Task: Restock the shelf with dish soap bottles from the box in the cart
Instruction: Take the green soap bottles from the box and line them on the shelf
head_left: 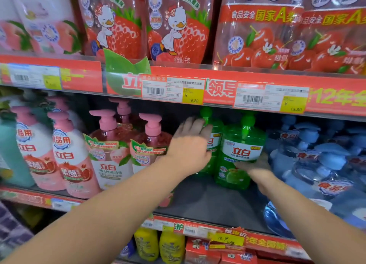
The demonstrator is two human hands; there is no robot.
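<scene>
Two green dish soap bottles stand on the middle shelf (198, 202), a front one (240, 150) and a rear one (214, 142) to its left and further back. My left hand (190, 142) reaches in with fingers straight, its fingertips against the rear bottle. My right hand (255, 167) is blurred; it sits at the front bottle's lower right side with fingers curled across the label. The cart and the box are out of view.
Pink pump bottles (111, 150) stand left of the gap and blue pump bottles (316, 160) crowd the right. Red refill pouches (178, 24) fill the shelf above. Price tags (172, 90) line the shelf edge. Yellow bottles (158, 244) sit below.
</scene>
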